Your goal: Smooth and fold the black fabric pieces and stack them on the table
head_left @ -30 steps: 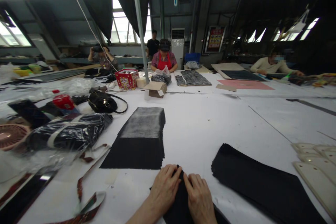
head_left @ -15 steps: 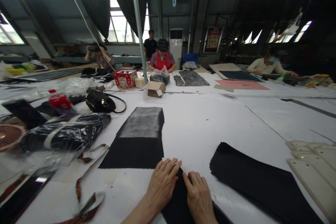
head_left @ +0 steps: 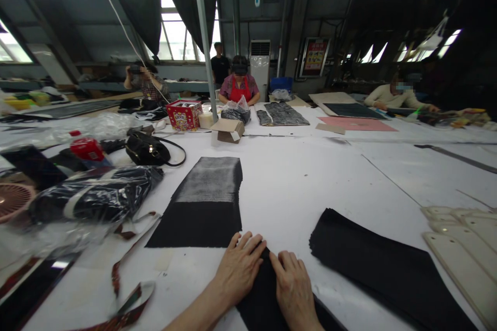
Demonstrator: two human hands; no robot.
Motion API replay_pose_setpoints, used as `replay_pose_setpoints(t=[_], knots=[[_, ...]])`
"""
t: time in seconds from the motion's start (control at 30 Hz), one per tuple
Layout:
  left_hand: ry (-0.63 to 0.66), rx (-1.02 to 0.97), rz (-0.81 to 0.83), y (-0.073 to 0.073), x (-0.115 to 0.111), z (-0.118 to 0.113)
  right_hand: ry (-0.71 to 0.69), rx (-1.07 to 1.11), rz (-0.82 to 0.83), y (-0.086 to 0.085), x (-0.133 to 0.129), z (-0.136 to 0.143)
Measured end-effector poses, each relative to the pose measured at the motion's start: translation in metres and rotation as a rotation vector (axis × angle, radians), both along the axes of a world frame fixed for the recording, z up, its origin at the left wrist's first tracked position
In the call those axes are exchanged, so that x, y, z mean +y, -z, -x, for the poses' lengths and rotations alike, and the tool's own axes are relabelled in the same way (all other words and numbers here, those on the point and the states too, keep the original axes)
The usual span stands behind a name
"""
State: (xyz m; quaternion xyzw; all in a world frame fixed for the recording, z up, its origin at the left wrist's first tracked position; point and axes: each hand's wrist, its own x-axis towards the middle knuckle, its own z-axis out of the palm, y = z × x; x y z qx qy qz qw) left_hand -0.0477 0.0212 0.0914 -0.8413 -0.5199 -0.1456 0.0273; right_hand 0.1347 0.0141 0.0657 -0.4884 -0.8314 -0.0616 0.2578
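A narrow black fabric piece [head_left: 261, 300] lies at the table's near edge, partly covered by both hands. My left hand [head_left: 239, 269] rests on its upper left side, fingers extended and slightly spread, palm down. Close beside it on the right, my right hand [head_left: 292, 287] has bent fingers drawn together at the fabric, with the index finger reaching toward its top edge. The right thumb is hidden. Just beyond my left hand lies a black fabric panel [head_left: 202, 222] with a greyish band across its far half. Another dark fabric panel [head_left: 380, 264] lies to the right.
White flat pieces [head_left: 460, 253] overlap at the right edge. On the left are a plastic-wrapped bundle [head_left: 101, 194], a patterned strap [head_left: 116, 274], a black handbag [head_left: 148, 149] and a pink fan [head_left: 13, 200]. A cardboard box [head_left: 228, 130] stands farther back. Several people are beyond the table.
My left hand and forearm have shifted very slightly left. The right hand stays almost in place, and the fabric pieces lie as before.
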Motion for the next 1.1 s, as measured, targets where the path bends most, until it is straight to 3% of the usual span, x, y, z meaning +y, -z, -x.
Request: replay_pose_setpoints(t=[0.2,0.3,0.4,0.6,0.93,1.1], knots=[[-0.108,-0.012,-0.057,-0.019,0.002,0.008,0.036,0.017,0.038,-0.001,-0.001,0.002],[-0.053,-0.059,-0.065,-0.026,0.004,-0.001,0.056,0.039,0.045,0.000,0.004,0.010],[0.035,-0.075,0.018,-0.020,0.006,-0.013,0.071,0.075,0.031,0.000,0.010,0.018],[0.046,-0.052,0.032,0.000,0.005,-0.013,0.009,0.085,0.027,0.000,0.010,0.009],[0.143,0.066,0.026,-0.013,0.003,-0.014,-0.018,0.080,-0.009,0.004,-0.007,-0.015],[0.160,0.121,0.049,-0.009,-0.002,-0.022,-0.031,0.094,0.005,0.005,-0.015,-0.026]])
